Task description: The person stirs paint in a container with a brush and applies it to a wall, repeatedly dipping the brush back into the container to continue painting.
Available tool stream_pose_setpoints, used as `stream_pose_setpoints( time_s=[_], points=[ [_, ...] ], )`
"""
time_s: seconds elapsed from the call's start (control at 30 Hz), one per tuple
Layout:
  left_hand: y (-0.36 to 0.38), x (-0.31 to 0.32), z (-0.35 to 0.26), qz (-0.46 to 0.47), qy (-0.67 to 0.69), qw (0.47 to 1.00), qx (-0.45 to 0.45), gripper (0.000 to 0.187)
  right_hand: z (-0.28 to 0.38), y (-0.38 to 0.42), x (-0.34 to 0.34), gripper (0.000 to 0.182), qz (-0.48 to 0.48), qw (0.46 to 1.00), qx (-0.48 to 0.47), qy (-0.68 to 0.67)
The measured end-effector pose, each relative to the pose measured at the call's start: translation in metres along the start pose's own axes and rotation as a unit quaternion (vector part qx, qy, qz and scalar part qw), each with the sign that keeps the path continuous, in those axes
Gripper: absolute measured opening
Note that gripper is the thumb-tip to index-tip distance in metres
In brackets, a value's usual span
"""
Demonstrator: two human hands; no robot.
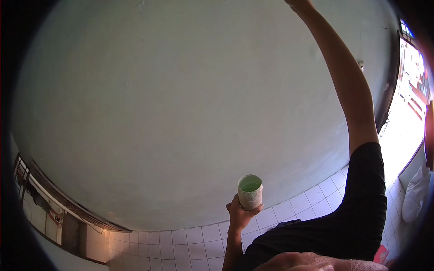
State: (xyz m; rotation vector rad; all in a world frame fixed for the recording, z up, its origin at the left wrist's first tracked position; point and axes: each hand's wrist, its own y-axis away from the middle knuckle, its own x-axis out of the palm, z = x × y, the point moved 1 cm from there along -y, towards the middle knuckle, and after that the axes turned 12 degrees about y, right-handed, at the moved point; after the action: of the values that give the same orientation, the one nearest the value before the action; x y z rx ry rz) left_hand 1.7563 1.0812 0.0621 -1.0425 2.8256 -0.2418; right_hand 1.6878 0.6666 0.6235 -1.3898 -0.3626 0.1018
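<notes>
My left hand point(240, 217) is wrapped round the lower part of a pale, stained cup point(250, 199), holding it upright at waist height. Inside the cup is a light green liquid point(250, 185) that looks like paint. My right arm stretches far up along the pale green wall point(181, 108). Of my right hand point(296, 3), only the part by the wrist shows at the top edge. Its fingers, and anything they may hold, are out of the frame.
White floor tiles point(190, 235) run along the foot of the wall. A bright open doorway point(407, 99) lies on the right, with a white bag point(416, 194) below it. At the lower left is another door opening point(72, 235). A small fixture point(361, 65) sits on the wall.
</notes>
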Motion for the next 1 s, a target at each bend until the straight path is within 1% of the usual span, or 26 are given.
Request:
stream_pose_setpoints(
  time_s=[0.07, 0.1, 0.13, 0.17, 0.2, 0.27, 0.33, 0.37, 0.4, 0.43, 0.47, 0.5, 0.53, 0.6, 0.63, 0.67, 0.7, 0.73, 0.77, 0.8, 0.83, 0.87, 0.9, 0.93, 0.97, 1.0],
  points=[
    [0.0, -0.002, 0.008, 0.001, -0.034, 0.999, 0.014, 0.071, -0.007, 0.0, -0.021, 0.012, -0.029, 0.999, 0.002, 0.035],
    [0.001, -0.003, 0.011, -0.002, -0.068, 0.997, 0.029, 0.07, -0.003, -0.001, -0.031, 0.012, -0.077, 0.972, -0.1, 0.198],
    [0.001, -0.003, 0.012, 0.0, -0.067, 0.997, 0.028, 0.07, 0.004, -0.002, -0.036, 0.012, -0.12, 0.907, -0.198, 0.353],
    [0.001, -0.003, 0.012, 0.001, -0.066, 0.997, 0.036, 0.07, 0.041, 0.011, -0.022, 0.012, -0.135, 0.921, -0.086, 0.354],
    [0.003, -0.003, 0.012, 0.002, -0.065, 0.997, 0.043, 0.069, 0.057, 0.019, -0.01, 0.013, -0.095, 0.925, -0.073, 0.361],
    [0.004, -0.003, 0.009, 0.012, -0.075, 0.995, 0.062, 0.07, 0.063, 0.032, 0.033, 0.011, -0.013, 0.931, -0.079, 0.357],
    [0.003, -0.003, 0.008, 0.024, -0.085, 0.993, 0.084, 0.07, 0.061, 0.051, 0.105, 0.01, -0.037, 0.911, -0.173, 0.373],
    [0.003, -0.003, 0.01, 0.024, -0.086, 0.994, 0.068, 0.07, 0.076, 0.061, 0.131, 0.012, 0.027, 0.942, -0.19, 0.277],
    [0.002, -0.003, 0.01, 0.024, -0.086, 0.995, 0.051, 0.071, 0.088, 0.069, 0.16, 0.018, 0.045, 0.95, -0.204, 0.233],
    [0.002, -0.003, 0.006, 0.027, -0.087, 0.995, 0.051, 0.071, 0.104, 0.077, 0.185, 0.022, 0.116, 0.915, -0.182, 0.341],
    [0.002, -0.003, 0.0, 0.029, -0.077, 0.996, 0.045, 0.071, 0.117, 0.082, 0.206, 0.024, 0.118, 0.936, -0.157, 0.293],
    [0.001, -0.002, -0.004, 0.029, -0.066, 0.997, 0.039, 0.071, 0.14, 0.084, 0.206, 0.022, 0.145, 0.941, -0.15, 0.265],
    [0.001, -0.003, -0.005, 0.031, -0.067, 0.997, 0.039, 0.071, 0.139, 0.08, 0.211, 0.022, 0.144, 0.941, -0.149, 0.267],
    [0.003, -0.003, -0.003, 0.026, -0.07, 0.997, 0.035, 0.072, 0.131, 0.065, 0.217, 0.021, 0.116, 0.953, -0.094, 0.262],
    [0.003, -0.002, -0.002, 0.026, -0.069, 0.997, 0.035, 0.072, 0.118, 0.048, 0.208, 0.023, 0.176, 0.939, 0.005, 0.294],
    [0.003, -0.002, -0.004, 0.027, -0.07, 0.997, 0.037, 0.072, 0.109, 0.053, 0.162, 0.021, 0.119, 0.981, -0.028, 0.153],
    [0.004, -0.002, -0.005, 0.028, -0.07, 0.996, 0.039, 0.072, 0.097, 0.051, 0.133, 0.024, 0.098, 0.984, 0.023, 0.148],
    [0.004, -0.002, -0.006, 0.025, -0.072, 0.996, 0.04, 0.072, 0.076, 0.043, 0.101, 0.025, 0.11, 0.977, 0.019, 0.18],
    [0.004, -0.002, -0.007, 0.027, -0.083, 0.995, 0.04, 0.072, 0.047, 0.034, 0.078, 0.019, 0.082, 0.987, 0.081, 0.109],
    [0.004, -0.002, -0.006, 0.028, -0.093, 0.994, 0.04, 0.072, 0.022, 0.027, 0.049, 0.013, 0.048, 0.992, 0.078, 0.083],
    [0.004, -0.002, 0.001, 0.025, -0.095, 0.994, 0.042, 0.072, -0.04, 0.013, 0.016, 0.012, 0.025, 0.999, -0.046, -0.012],
    [0.005, -0.003, 0.01, 0.019, -0.098, 0.994, 0.048, 0.072, -0.047, 0.011, -0.015, 0.011, -0.012, 1.0, 0.003, 0.023],
    [0.007, -0.003, 0.018, 0.015, -0.101, 0.993, 0.052, 0.072, -0.061, 0.004, -0.049, 0.011, -0.029, 0.996, 0.014, 0.079],
    [0.006, -0.002, 0.016, 0.015, -0.102, 0.993, 0.051, 0.072, -0.075, -0.004, -0.075, 0.012, -0.059, 0.994, 0.003, 0.089],
    [0.007, -0.002, 0.013, 0.015, -0.101, 0.993, 0.056, 0.072, -0.073, -0.007, -0.096, 0.017, -0.062, 0.971, -0.01, 0.233],
    [0.007, -0.002, 0.012, 0.016, -0.099, 0.993, 0.061, 0.072, -0.068, -0.015, -0.104, 0.02, -0.131, 0.93, 0.068, 0.338]
  ],
)
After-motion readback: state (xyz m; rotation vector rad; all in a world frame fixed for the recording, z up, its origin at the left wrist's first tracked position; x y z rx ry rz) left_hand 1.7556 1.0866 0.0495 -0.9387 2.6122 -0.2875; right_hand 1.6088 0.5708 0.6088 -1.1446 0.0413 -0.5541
